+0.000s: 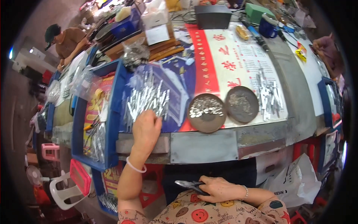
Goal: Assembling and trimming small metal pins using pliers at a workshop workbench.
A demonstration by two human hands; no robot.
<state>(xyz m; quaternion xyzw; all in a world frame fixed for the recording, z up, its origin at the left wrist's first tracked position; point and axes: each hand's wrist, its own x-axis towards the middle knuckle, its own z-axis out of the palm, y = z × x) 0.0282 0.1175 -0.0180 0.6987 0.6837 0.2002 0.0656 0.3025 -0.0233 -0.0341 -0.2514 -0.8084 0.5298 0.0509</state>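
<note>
My left hand point(147, 130) reaches to the near edge of a loose pile of thin silvery metal strips point(149, 98) on the bench. Its fingers are curled down, and their tips are hidden, so what they pinch does not show. Low in front of my body, my right hand point(220, 189) grips pliers point(186, 184) with dark handles, the metal jaws pointing left. To the right of the pile sit two round brown dishes: the left dish point(206, 126) holds small shiny metal pieces, the right dish point(242, 118) smaller, duller ones. A second group of metal strips point(269, 98) lies farther right.
Left of the pile stands a blue tray point(118, 93) with strips and plastic bags. A clear bag of dark pieces point(135, 55) and a black box point(212, 16) are at the back. A white bag point(292, 183) hangs low right. Two other people sit at the far sides.
</note>
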